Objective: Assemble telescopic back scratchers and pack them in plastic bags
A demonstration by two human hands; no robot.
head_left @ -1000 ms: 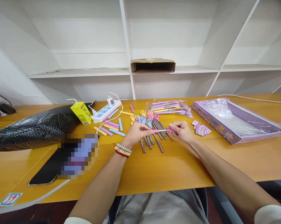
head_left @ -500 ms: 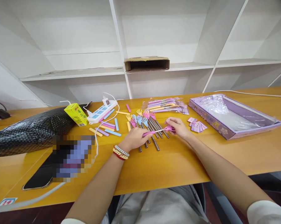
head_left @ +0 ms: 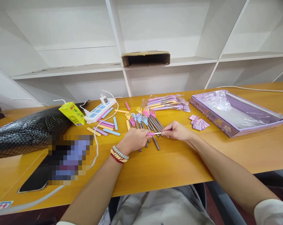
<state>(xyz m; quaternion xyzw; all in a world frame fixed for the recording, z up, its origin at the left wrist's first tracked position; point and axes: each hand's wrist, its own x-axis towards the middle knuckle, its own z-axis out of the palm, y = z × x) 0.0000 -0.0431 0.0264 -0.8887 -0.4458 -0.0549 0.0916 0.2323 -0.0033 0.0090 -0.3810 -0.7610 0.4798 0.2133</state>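
A back scratcher (head_left: 157, 133) with a pink handle and a metal rod lies level between my hands. My left hand (head_left: 135, 139) is closed round its pink handle. The fingers of my right hand (head_left: 175, 131) pinch its other end and cover its head. Just behind them on the table are several metal rods (head_left: 155, 142) with yellow, pink and blue hand-shaped heads (head_left: 139, 117). Loose coloured handles (head_left: 111, 132) in blue, purple, pink and yellow lie to the left. Bagged scratchers (head_left: 166, 102) lie farther back, and small printed cards (head_left: 199, 123) are right of my right hand.
A purple box (head_left: 232, 132) with clear plastic stands at the right. Leftward are a white power strip (head_left: 100, 110), a yellow drink carton (head_left: 73, 115), a black bag (head_left: 31, 129) and a phone (head_left: 34, 178). White cables cross the table (head_left: 155, 175); shelves stand behind.
My right hand has moved a little left, closer to my left hand, and now covers the pink head. Less of the metal rod shows. The whole view has shifted slightly.
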